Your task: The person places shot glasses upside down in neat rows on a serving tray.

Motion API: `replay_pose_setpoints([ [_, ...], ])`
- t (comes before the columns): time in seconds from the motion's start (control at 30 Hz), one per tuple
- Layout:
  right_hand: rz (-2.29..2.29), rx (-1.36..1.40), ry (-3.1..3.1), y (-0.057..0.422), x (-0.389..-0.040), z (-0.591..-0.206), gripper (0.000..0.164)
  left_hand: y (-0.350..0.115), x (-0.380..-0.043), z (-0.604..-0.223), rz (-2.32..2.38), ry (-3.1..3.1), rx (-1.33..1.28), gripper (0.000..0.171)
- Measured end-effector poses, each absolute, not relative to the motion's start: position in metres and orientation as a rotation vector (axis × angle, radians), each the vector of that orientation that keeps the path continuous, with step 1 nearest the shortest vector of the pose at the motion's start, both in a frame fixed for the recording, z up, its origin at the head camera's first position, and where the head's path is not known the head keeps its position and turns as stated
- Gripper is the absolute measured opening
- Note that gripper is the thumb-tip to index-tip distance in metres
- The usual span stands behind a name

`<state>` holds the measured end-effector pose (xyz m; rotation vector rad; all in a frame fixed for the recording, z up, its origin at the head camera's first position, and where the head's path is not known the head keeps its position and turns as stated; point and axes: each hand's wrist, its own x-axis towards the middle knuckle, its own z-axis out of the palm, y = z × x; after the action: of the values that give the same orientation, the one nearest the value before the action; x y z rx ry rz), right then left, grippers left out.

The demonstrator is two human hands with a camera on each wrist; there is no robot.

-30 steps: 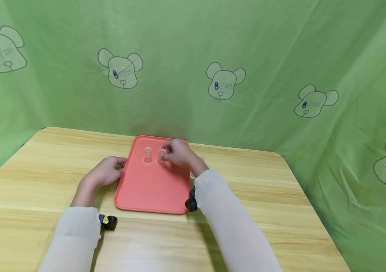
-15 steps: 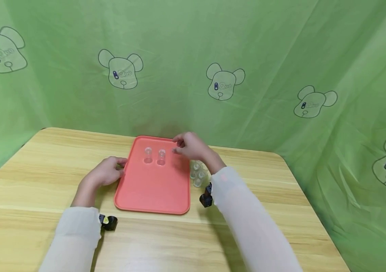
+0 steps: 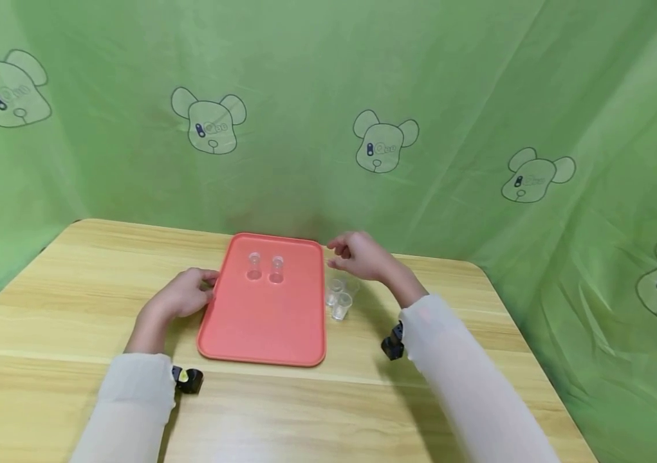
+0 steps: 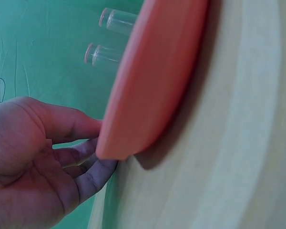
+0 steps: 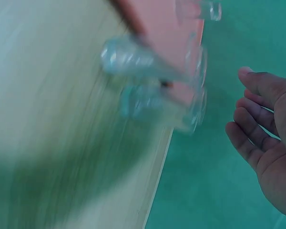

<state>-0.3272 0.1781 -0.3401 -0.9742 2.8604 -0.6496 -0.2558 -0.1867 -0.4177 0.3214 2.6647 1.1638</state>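
My left hand (image 3: 185, 292) holds the left rim of the red tray (image 3: 264, 328), thumb at the edge and fingers at its underside in the left wrist view. Two small clear plastic cups stand side by side on the tray's far half, a left cup (image 3: 254, 267) and a right cup (image 3: 277, 270). My right hand (image 3: 363, 256) is in the air beyond the tray's far right corner, fingers loosely bent and nothing between them. Below it, several more clear cups (image 3: 341, 306) cluster on the table against the tray's right edge; they look blurred in the right wrist view.
The wooden table (image 3: 282, 411) reaches back to a green curtain (image 3: 305, 180) printed with bear heads, which also hangs along the right side. A small black camera (image 3: 393, 342) sits at the right wrist and another black camera (image 3: 189, 381) at the left.
My right hand has let go of the right-hand cup on the tray and moved off to the right, past the tray's edge. The left hand stays at the rim.
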Motion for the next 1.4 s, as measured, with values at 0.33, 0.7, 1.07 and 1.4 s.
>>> replay_pose_setpoints([
  [0.33, -0.557, -0.983, 2.879, 0.221, -0.31, -0.346, 0.034, -0.185, -0.257, -0.416, 1.176, 2.656, 0.311, 0.052],
  [0.7, -0.525, -0.947, 2.857, 0.238, -0.302, -0.358, 0.036, -0.186, -0.257, -0.416, 1.165, 2.658, 0.294, 0.053],
  [1.07, -0.557, -0.932, 2.835, 0.238, -0.3, -0.367, 0.034, -0.186, -0.255, -0.417, 1.172, 2.659, 0.295, 0.053],
  [1.4, -0.629, -0.918, 2.786, 0.24, -0.305, -0.39, 0.031, -0.185, -0.256, -0.418, 1.178, 2.653, 0.283, 0.054],
])
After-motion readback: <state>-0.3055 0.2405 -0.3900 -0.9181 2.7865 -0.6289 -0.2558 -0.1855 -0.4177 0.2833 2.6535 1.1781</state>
